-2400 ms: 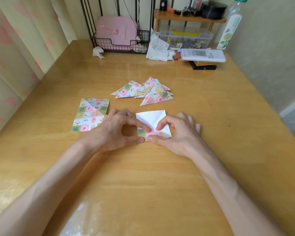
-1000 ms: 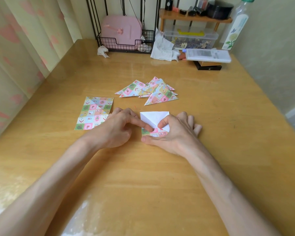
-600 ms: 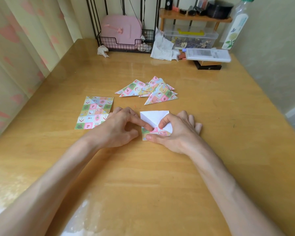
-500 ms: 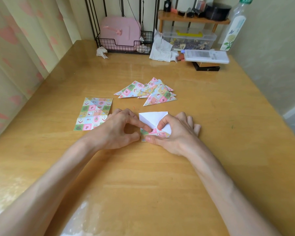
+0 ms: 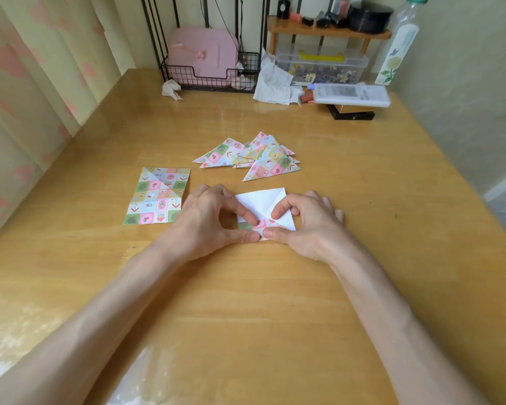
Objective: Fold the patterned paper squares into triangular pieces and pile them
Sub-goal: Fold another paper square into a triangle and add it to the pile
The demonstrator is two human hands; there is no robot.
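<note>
A paper square (image 5: 260, 201) lies white side up on the wooden table (image 5: 246, 302), its near edge turned over so a patterned strip shows. My left hand (image 5: 208, 220) pinches that near edge between thumb and forefinger. My right hand (image 5: 307, 223) pinches the same edge from the right, thumb tip touching the left thumb. A pile of folded patterned triangles (image 5: 254, 156) lies just beyond the hands. Flat patterned squares (image 5: 158, 195) lie to the left, next to my left hand.
At the table's back stand a wire basket (image 5: 208, 80) with a pink case, crumpled tissues (image 5: 275, 83), a clear plastic box (image 5: 322, 67), a white remote (image 5: 351, 95) on a dark box, and a bottle (image 5: 398, 45). A curtain hangs left; a wall is at right.
Both hands stay on the white-side-up paper at its near edge. The thumbs have drawn together along the turned-over patterned strip. The pile and flat squares have not moved.
</note>
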